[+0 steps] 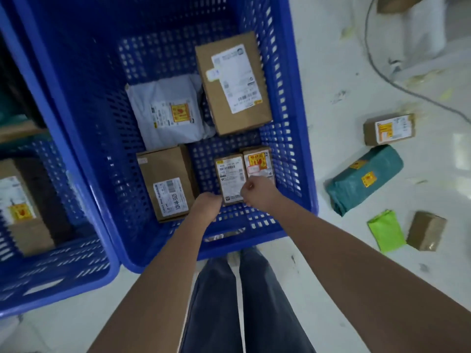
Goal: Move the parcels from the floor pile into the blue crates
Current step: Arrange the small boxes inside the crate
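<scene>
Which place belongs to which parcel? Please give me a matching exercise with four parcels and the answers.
Things:
1. grey plastic mailer bag
2. teal plastic-wrapped bundle
3. bright green flat pouch
4. tall brown cardboard box with white label

Places:
A. floor, beside a small brown box
B. crate, far right
C. crate, far left
D. floor, below a labelled brown box

Pairs: 1-C, 2-D, 3-A, 4-B

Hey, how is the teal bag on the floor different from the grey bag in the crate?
The teal bag is bulky and rolled like a tube; the grey bag lies flatter. The teal bag is out on the white floor, while the grey bag is inside the blue crate, next to the large brown box. Both are soft plastic mailers with a yellow-and-red sticker.
</scene>
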